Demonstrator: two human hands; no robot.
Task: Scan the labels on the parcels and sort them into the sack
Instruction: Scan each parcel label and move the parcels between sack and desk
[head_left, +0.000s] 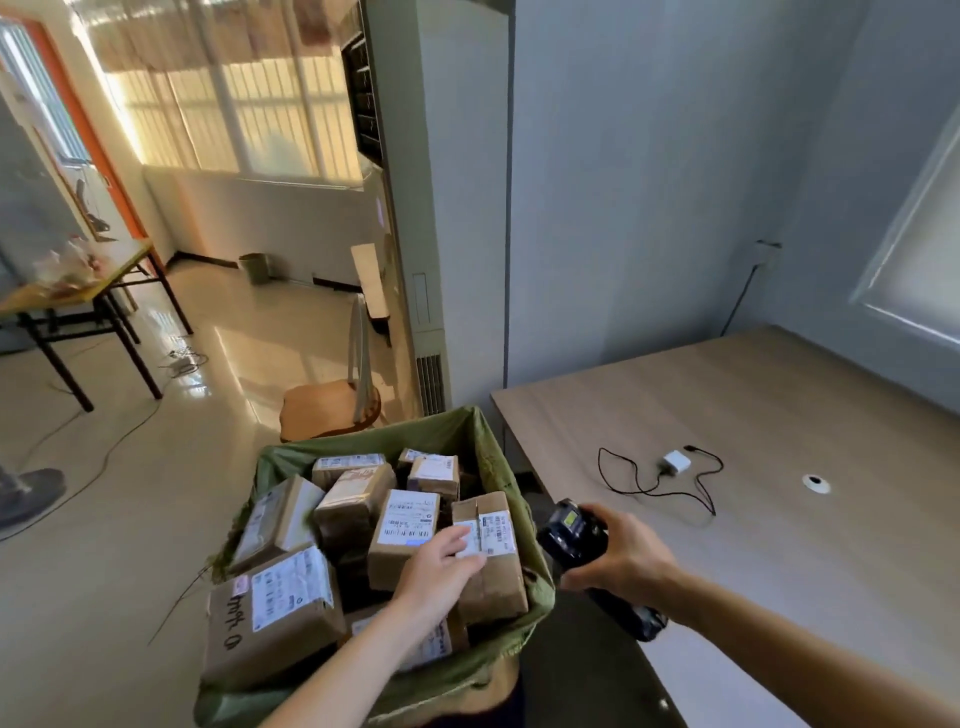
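Left hand (441, 566) flat on parcel (491, 551) | right hand (621, 558) grips scanner (574, 525) | wooden table (810, 415), tiled floor (130, 519)

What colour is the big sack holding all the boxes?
Green. The sack shows best in the head view.

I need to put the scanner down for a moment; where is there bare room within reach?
The light wooden table is mostly bare: a wide patch between the right hand holding the black handheld scanner and the black cable with its white charger, and more beyond it toward the wall. The green sack is crowded with brown cardboard parcels.
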